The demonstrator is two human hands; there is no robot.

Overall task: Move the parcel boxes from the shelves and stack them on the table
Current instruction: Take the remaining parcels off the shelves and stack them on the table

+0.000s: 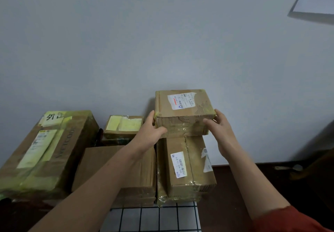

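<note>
Nearest, at 6 o'clock, a grid-patterned sheet (153, 219) is seen under the stack's front edge, on the dark table (235, 186). On it stands a taped labelled box (188, 166), with a plain box (142, 181) touching it at 9 o'clock and a large yellow-taped box (45, 152) further out at 9 o'clock. Risk noted: the top parcel box (182, 105) is placed toward the far end of the labelled box, not centred, so a tip toward the wall (162, 41) at 12 o'clock is judged possible if it is released carelessly. Glossy tape is seen on both boxes, so a slide is also judged likely if it is nudged on release. Whether its underside is fully seated or just above cannot be told. The left hand (153, 132) is set at the box's near 9 o'clock corner: the thumb is laid across the front face and the fingers (151, 116) are run up the side. The right hand (219, 128) is matched at the 3 o'clock corner, with the thumb on the front face and the fingers (219, 113) along the side edge. The box is thus clamped between the two hands, at their tips and beyond the palms. A small yellow-taped box (123, 126) is seen behind, at 10 o'clock, near the wall.
</note>
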